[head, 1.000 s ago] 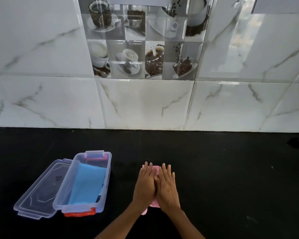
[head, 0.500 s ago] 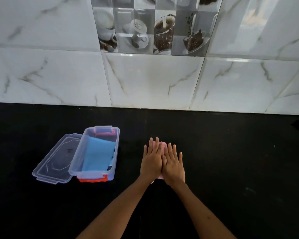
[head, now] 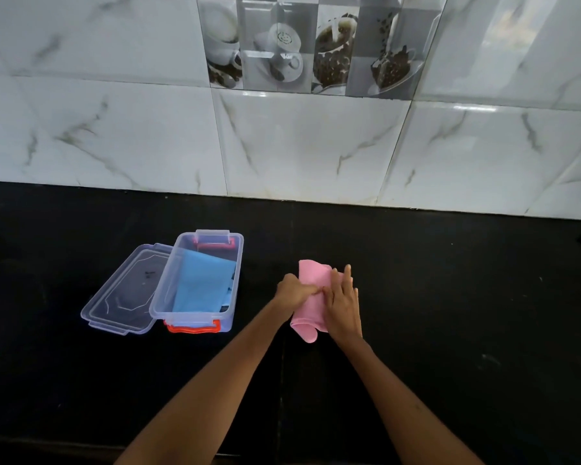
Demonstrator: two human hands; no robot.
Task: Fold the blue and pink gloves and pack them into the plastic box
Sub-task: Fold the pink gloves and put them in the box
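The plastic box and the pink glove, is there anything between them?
No, in the head view only bare black counter lies between the plastic box and the pink glove.

A black countertop (head: 450, 313) meets a white marble-tiled wall (head: 299, 146) bearing a coffee-cup picture tile (head: 309, 45).

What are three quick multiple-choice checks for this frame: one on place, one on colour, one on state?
1. Where does the lid lie?
A. On the box
B. On the counter, against the box's left side
C. Against the wall

2. What colour is the glove inside the plastic box?
A. Blue
B. Pink
C. White

3. What is the state of the pink glove?
A. Packed in the box
B. Lying untouched
C. On the counter under both hands

Key: B, the lid rests flat left of the open box; A, the blue glove fills it; C, the left hand and right hand are on it.
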